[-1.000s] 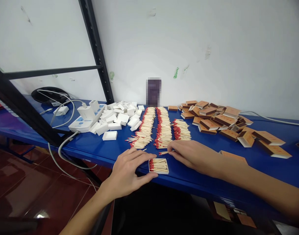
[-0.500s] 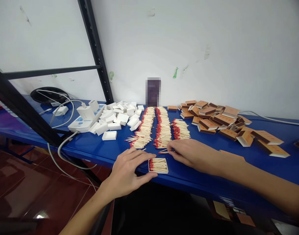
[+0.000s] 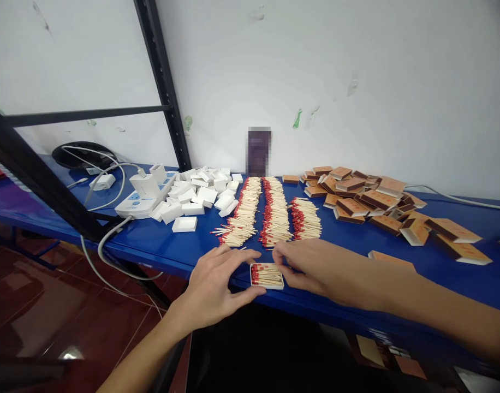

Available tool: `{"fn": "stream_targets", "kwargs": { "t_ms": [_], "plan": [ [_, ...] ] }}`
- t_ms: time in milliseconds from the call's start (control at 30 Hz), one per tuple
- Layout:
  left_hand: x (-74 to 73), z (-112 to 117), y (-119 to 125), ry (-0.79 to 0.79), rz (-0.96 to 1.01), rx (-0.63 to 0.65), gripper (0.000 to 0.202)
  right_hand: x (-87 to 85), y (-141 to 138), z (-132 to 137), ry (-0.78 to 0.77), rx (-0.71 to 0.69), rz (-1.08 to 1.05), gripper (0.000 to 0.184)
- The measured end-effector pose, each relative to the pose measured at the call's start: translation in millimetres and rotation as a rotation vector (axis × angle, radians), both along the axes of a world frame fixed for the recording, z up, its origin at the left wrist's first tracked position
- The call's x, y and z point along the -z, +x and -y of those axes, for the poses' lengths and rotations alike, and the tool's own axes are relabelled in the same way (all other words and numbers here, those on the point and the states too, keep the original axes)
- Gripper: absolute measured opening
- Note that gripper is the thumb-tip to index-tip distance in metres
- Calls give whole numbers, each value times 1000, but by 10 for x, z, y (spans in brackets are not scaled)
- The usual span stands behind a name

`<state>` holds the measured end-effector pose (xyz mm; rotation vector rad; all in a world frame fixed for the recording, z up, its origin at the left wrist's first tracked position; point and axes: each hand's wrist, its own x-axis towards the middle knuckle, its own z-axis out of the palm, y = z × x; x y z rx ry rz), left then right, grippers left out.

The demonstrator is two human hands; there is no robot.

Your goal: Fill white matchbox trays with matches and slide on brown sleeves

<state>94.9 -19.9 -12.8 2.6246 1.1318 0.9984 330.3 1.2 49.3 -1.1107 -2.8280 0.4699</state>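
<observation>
A small white tray of red-tipped matches [image 3: 267, 275] lies near the front edge of the blue table [image 3: 356, 245]. My left hand [image 3: 215, 286] holds the tray's left side, thumb at its near edge and fingers at its far edge. My right hand [image 3: 311, 264] rests at the tray's right end, with its fingertips closed over the far right corner. What they pinch, if anything, is hidden. Behind the tray lie three rows of loose matches [image 3: 273, 214], red heads pointing left.
A pile of empty white trays [image 3: 198, 195] sits at the back left beside a white power strip [image 3: 141, 199] with cables. Brown matchbox sleeves [image 3: 368, 199] are heaped at the right. A black rack post [image 3: 162, 82] rises at the left. One more sleeve [image 3: 391, 258] lies behind my right forearm.
My right hand has moved left and nearer, from the loose matches behind the tray onto the tray's right end. The matches it was touching are out of sight. My left hand has stayed.
</observation>
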Motion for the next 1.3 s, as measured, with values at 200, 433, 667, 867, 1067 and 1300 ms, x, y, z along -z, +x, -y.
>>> {"fn": "stream_targets", "kwargs": {
  "t_ms": [200, 433, 667, 867, 1067, 1300],
  "plan": [
    [-7, -16, 5, 11, -2, 55, 30, 136, -28, -52, 21, -25, -77, 13],
    [7, -29, 3, 62, 7, 85, 26, 142, -33, -14, -43, 28, -167, 7],
    [21, -25, 1, 87, 15, 70, 37, 101, -12, 28, 38, 28, -258, 6],
    [4, -14, 4, 94, 7, 69, 32, 251, 46, 55, 131, -173, -370, 10],
    [31, -31, -9, 130, 9, 54, 39, 357, 55, 66, 156, -189, -410, 16],
    [31, -35, -21, 132, 44, 61, 42, 363, 92, 83, 174, -128, -431, 14]
  ]
}}
